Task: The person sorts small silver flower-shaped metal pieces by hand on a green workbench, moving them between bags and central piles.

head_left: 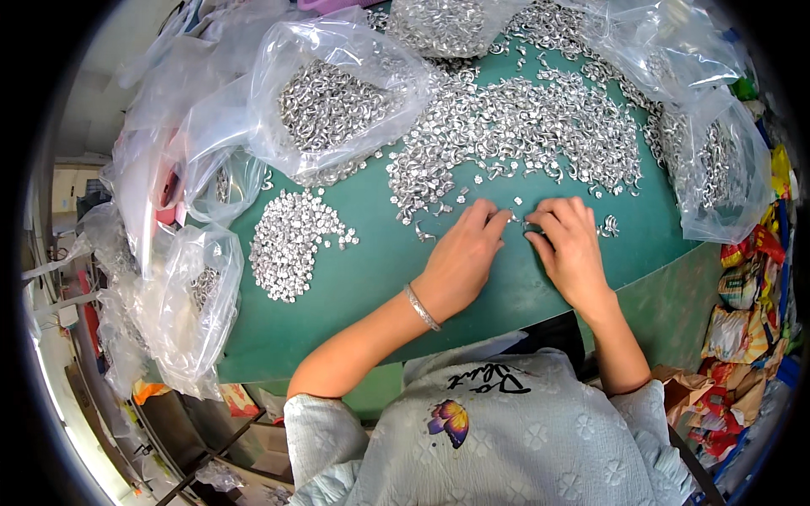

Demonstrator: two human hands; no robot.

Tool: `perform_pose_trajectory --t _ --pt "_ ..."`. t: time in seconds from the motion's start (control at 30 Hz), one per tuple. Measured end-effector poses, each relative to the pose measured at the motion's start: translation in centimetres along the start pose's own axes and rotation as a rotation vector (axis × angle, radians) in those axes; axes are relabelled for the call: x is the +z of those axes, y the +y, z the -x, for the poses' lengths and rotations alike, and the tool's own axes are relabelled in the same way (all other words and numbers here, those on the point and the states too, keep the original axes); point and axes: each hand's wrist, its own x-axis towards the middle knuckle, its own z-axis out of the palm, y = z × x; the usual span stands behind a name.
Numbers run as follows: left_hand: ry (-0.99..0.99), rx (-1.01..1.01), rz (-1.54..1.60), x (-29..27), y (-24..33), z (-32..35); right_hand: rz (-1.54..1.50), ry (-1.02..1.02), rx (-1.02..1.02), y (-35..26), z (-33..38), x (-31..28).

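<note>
My left hand [467, 250] and my right hand [571, 244] meet over the green table [405, 316], fingers pinched and fingertips nearly touching. A tiny silvery metal piece [514, 218] shows between the two sets of fingertips; its exact shape is too small to make out. Just beyond them lies another loose metal piece [517, 201]. Several curved, hook-like metal parts [608, 226] rest beside my right hand, and one more curved part [423, 233] lies left of my left hand. Past both hands spreads a wide heap of curved metal parts [523, 126].
Left of my left arm is a pile of small blocky silver pieces [291, 244]. Clear plastic bags of metal parts stand at the far left [329, 105], far middle [447, 25] and right [713, 160]. Emptier-looking bags [190, 312] hang over the left edge. Colourful packages [738, 329] lie beyond the right edge.
</note>
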Motion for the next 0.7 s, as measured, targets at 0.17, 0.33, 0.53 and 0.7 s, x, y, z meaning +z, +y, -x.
perform_pose_trajectory --t 0.17,0.33,0.53,0.7 --pt "0.000 -0.017 0.071 0.3 0.9 0.1 0.028 -0.010 -0.047 1.4 0.9 -2.1" --pt "0.070 -0.040 0.060 0.7 1.5 -0.9 0.011 0.034 -0.009 2.2 1.7 -2.6" --pt "0.042 0.032 0.041 1.8 1.6 -1.5 0.034 0.063 -0.038 1.8 1.8 -2.5" --pt "0.058 0.032 0.039 2.2 1.8 -2.0 0.058 0.100 -0.105 1.3 1.9 -1.2"
